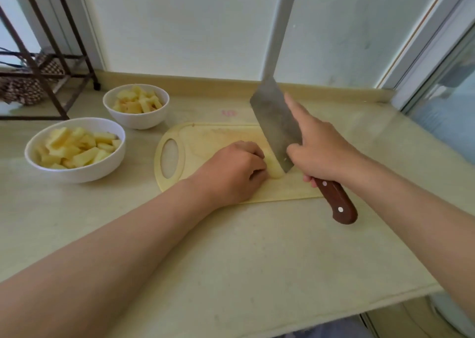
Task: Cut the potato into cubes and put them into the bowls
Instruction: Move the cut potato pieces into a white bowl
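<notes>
At the left edge of the frame I'm looking at the near bowl [77, 174], heaped with potato cubes [77, 146]. Just above and to its right the far bowl [138, 121] is holding its own share of pieces [137, 101]. Both are standing on the counter [257, 247], well left of the cutting board [205, 137].

Moving right onto the board, my left hand [231, 173] is lying knuckles up, fingers curled down and clamping the last potato piece [275, 169]. Most of it is hiding under my fingers, so I cannot tell its full size. What is poking out at the right of my fingertips is a pale strip, and its long axis is running up and down the frame, leaning a little to the right at the bottom.

Right against it, the cleaver [275, 124] is coming in from the strip's right side. The tip is raised toward the top of the frame and the heel is dipping to the strip's lower end. I judge it is touching there, but I cannot be sure.

Further right, my right hand [321, 155] is wrapping the wooden handle [336, 204], forefinger stretched out along the blade.

So the potato is lying between my hands, tight under the left and just left of the blade. I'm judging this as one of the final cuts before the pieces go left to the bowls, and the left hand is the nearer one for that.
</notes>
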Tool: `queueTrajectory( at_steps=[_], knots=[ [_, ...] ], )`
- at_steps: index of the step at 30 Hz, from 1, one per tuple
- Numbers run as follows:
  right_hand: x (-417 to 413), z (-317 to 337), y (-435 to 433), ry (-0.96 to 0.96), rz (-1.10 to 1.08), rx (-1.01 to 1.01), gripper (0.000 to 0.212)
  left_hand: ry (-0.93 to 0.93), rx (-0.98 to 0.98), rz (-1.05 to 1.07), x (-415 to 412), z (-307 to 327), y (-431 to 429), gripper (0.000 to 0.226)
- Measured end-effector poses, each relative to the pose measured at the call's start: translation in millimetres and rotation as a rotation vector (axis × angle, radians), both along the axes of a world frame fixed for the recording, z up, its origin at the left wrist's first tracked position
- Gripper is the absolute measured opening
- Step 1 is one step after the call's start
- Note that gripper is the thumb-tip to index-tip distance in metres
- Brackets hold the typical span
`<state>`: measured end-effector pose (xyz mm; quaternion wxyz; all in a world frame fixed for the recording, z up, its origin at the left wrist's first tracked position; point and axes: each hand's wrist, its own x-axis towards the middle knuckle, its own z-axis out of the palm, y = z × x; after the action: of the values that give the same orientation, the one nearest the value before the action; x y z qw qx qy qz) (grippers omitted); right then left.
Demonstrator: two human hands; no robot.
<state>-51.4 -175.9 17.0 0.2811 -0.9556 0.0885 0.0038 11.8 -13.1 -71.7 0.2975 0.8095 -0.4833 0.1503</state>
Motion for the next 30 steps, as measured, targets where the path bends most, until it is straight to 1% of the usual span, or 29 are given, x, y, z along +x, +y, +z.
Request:
queueTrajectory(
  at_steps=[3, 6, 14, 17, 20, 23, 26, 28, 30],
  knots=[
    [-25.0, -3.9, -2.9, -0.079, -0.044, 0.035, 0.097, 0.011, -0.006, 0.005, -0.6, 0.4, -0.3, 0.019],
    [-39.2, -1.2, -3.5, -0.067, -0.031, 0.035, 0.097, 0.014, -0.020, 0.006, -0.4, 0.1, -1.1, 0.015],
    [-50.6, 8.3, -3.9, 0.111, 0.072, -0.100, 0.093, 0.032, -0.012, 0.020, 0.5, 2.2, 0.9, 0.021],
    [-49.1, 13.0, 0.1, 0.193, 0.090, -0.142, 0.095, 0.038, -0.013, 0.022, 2.3, 1.0, 0.9, 0.022],
    [-35.4, 14.5, 9.0, 0.230, 0.091, -0.184, 0.099, 0.045, -0.002, 0.024, 2.5, 1.1, -0.6, 0.027],
    [-4.6, 12.7, 17.9, 0.188, 0.071, -0.165, 0.101, 0.053, 0.005, 0.030, 2.2, 2.3, -1.2, 0.030],
    [19.9, 13.2, 22.7, 0.134, 0.051, -0.113, 0.099, 0.048, 0.008, 0.023, 1.4, 2.4, 1.3, 0.021],
    [22.1, 9.3, 23.6, 0.075, 0.029, -0.059, 0.099, 0.040, 0.009, 0.025, 0.2, 3.2, 3.1, 0.016],
    [13.2, 2.3, 22.2, -0.009, -0.006, 0.006, 0.099, 0.027, 0.003, 0.033, -0.9, 4.4, 3.1, 0.018]
  ],
)
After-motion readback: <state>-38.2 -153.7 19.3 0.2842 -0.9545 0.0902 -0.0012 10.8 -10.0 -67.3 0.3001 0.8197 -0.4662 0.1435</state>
